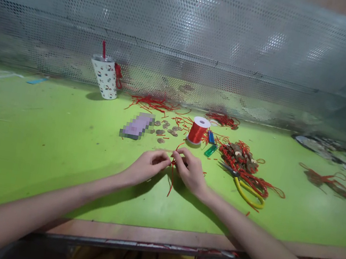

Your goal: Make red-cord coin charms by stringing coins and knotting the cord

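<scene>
Both hands meet over the green table, fingertips pinched close together around a thin red cord (171, 182). One end of the cord hangs down between them and another sticks up above. My left hand (150, 165) pinches it from the left, thumb against forefinger. From the other side my right hand (191, 170) grips it with curled fingers. A small knot seems to sit between the fingertips, mostly hidden. Just beyond the hands stands a spool of red cord (196, 131), with loose brass-coloured coins (160, 132) to its left.
Yellow-handled scissors (248, 193) lie at the right, against a heap of coins strung on red cord (239, 156). A blurred-out flat object (137, 125), a tumbler with a straw (106, 78), and red cord scraps (155, 103) are farther back. A perforated metal screen (175, 37) rises behind the table.
</scene>
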A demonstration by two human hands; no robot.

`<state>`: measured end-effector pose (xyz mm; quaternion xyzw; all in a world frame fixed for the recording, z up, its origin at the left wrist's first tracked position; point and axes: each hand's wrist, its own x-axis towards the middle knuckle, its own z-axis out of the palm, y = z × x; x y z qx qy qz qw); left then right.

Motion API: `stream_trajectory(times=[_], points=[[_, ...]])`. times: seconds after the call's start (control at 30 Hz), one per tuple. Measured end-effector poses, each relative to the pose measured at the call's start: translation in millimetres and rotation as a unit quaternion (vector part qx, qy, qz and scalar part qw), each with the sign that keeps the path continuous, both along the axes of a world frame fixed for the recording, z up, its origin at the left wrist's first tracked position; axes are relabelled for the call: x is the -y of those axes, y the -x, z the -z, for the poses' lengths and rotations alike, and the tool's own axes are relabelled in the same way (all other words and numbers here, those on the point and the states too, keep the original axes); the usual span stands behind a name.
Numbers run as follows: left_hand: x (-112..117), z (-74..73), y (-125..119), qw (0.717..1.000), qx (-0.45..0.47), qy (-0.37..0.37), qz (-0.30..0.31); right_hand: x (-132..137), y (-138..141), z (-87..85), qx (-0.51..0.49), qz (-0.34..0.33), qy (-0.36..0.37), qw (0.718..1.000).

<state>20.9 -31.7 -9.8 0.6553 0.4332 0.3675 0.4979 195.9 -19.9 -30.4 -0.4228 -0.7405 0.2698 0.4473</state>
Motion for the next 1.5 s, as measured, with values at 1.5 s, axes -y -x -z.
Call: stream_trajectory(times=[1.5], points=[[-15,6.1,16,0.999,-0.005,-0.033,-0.030,-9,-18,-8.2,-0.076,-0.177,0.211,0.958]])
